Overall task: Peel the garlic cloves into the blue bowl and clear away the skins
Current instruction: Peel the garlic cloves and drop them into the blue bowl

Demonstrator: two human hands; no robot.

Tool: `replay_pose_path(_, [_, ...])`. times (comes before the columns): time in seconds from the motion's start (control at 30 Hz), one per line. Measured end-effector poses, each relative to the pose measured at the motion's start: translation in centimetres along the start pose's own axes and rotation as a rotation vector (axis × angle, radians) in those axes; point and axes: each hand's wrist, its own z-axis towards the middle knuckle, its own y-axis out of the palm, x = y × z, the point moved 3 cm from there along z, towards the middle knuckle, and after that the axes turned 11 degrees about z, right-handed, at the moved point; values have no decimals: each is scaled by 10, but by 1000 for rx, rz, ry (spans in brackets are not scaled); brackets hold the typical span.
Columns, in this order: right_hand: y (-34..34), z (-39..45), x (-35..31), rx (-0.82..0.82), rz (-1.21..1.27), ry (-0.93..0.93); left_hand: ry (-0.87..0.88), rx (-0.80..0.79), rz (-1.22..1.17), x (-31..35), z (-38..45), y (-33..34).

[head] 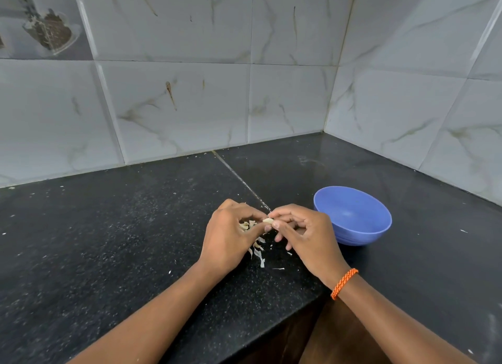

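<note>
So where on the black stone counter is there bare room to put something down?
Bare counter lies left of the left hand, and between the round blue plastic bowl and the tiled walls. Crowded: papery garlic skins under both hands, the right hand close beside the bowl.

A black speckled stone surface, crossed by a pale seam, runs into a corner of glossy white marble-veined wall tiles stained with brown streaks, one decorative tile at upper left, dark wood cabinet below its edge.
</note>
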Motion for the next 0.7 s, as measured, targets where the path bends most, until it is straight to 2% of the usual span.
replay_pose_path(0.17, [4,-2,1,5,-33,-17,-84,-2,-107,0,0,-2])
replay_pose_path(0.33, [4,-4,1,-21,-42,-54,-74,-22,-161,2,-2,-3])
replay_pose_path(0.7, [4,-1,-1,76,-81,-168,-90,-25,-245,5,-2,-2])
